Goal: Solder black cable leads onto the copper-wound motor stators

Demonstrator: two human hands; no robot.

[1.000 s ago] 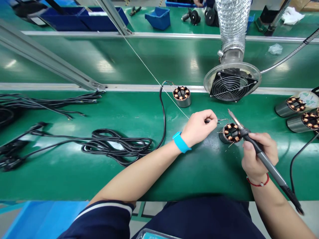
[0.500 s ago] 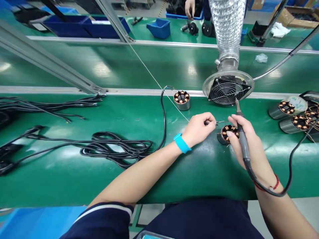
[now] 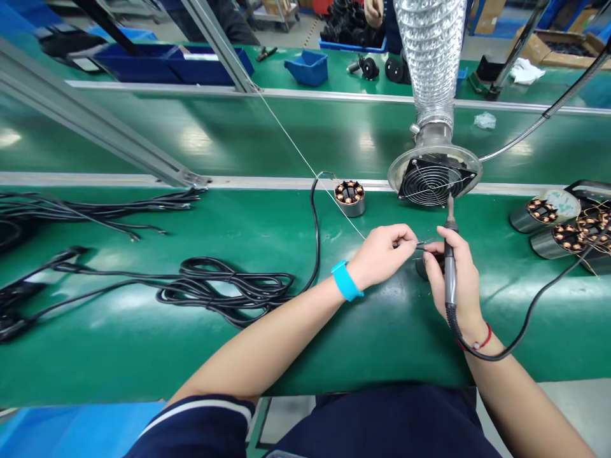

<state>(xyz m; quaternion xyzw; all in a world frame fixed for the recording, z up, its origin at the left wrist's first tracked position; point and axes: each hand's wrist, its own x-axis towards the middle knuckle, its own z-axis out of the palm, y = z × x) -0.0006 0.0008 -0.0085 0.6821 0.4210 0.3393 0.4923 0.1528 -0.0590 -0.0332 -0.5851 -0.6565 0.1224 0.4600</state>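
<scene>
Above the green bench, my left hand [image 3: 389, 251] is closed in a pinch. A thin solder wire [image 3: 289, 135] runs down to it from the upper left, and short dark wire ends [image 3: 420, 245] stick out past its fingertips. My right hand [image 3: 462, 277] grips a soldering iron [image 3: 450, 254], its tip pointing up and away. The right thumb and forefinger are close to those wire ends; whether they pinch them I cannot tell. Mostly hidden behind the right fingers is a motor stator [image 3: 422, 268]. Another stator with copper windings [image 3: 350, 200] stands farther back, a black cable reaching it.
A fume extractor [image 3: 432, 181] hangs just beyond my hands on a foil duct [image 3: 432, 63]. More stators [image 3: 544, 219] stand at the right. Coiled black cable [image 3: 229, 283] and loose cables [image 3: 95, 205] lie left. Across the bench are a blue bin [image 3: 308, 68] and a co-worker's hand [image 3: 373, 11].
My right hand has moved left toward the left fingertips, now covering most of the near stator, and the iron stands more upright. The view has shifted slightly. The co-worker's hand has moved up.
</scene>
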